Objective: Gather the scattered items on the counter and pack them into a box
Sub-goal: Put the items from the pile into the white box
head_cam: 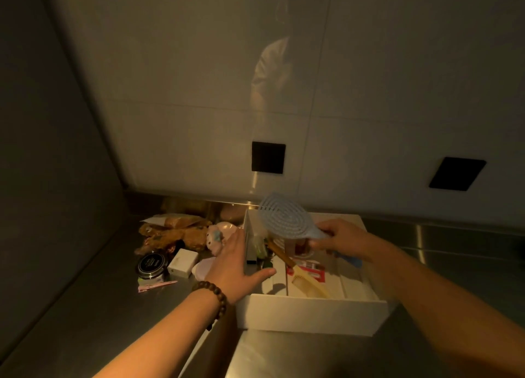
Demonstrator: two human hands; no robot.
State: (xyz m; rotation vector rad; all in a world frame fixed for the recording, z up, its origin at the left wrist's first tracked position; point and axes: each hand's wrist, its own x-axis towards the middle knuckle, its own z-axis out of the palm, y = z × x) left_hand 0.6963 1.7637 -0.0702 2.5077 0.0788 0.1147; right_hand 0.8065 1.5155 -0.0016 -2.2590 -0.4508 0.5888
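Right now the right hand (338,235) pinches the narrow end of a pale blue perforated strainer (284,217), holding its round face tilted up above the far half of the white box (309,315). The left hand (235,264) is flat, fingers straight, lying against the box's left wall with the thumb reaching over the rim. Inside the box lie a yellow comb (305,284), a red-and-white packet (306,269) under it, and some small greenish things against the left wall that are too dim to name. Left of the box, on the steel counter (99,306), wait a round black tin (151,265), a small white carton (183,262), a pink plush toy (217,235), brown snack packets (173,232) and a pink clip (154,286) nearest the viewer. By my reading, the strainer is about to go in. The risk is its broad face: laid flat on the comb it may sit proud of the rim, or slide off tilted and crowd out what is yet to come. Released from this height, it could also bounce out, since the grip is only at one end.
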